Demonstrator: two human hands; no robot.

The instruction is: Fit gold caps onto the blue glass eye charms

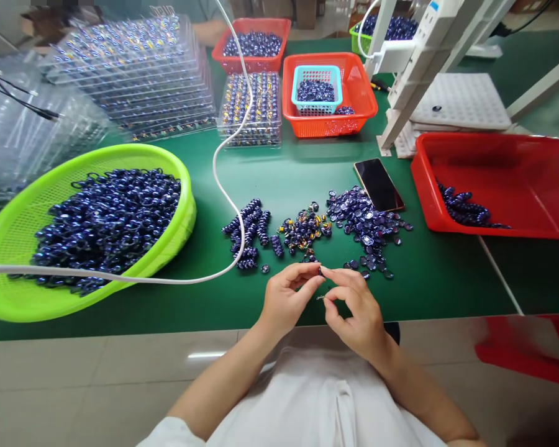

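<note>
Over the table's front edge, my left hand (284,297) pinches a small dark blue piece (321,271) between thumb and forefinger. The forefinger of my right hand (358,313) touches that piece, and its thumb and another finger pinch a tiny metallic piece (321,297). Fingertips hide most of the dark piece, so its kind is unclear. Just beyond my hands lie a pile of small parts with yellow and dark colours (302,230), a heap of loose dark blue caps (366,226) and several stacked rolls of dark blue rings (246,226).
A green basket (189,205) of dark blue parts stands left. A white cable (217,164) crosses the green table (205,304). Beyond are clear trays (168,81), a red basket (328,127) and a phone (378,183); a red bin (517,180) and white post (414,74) stand right.
</note>
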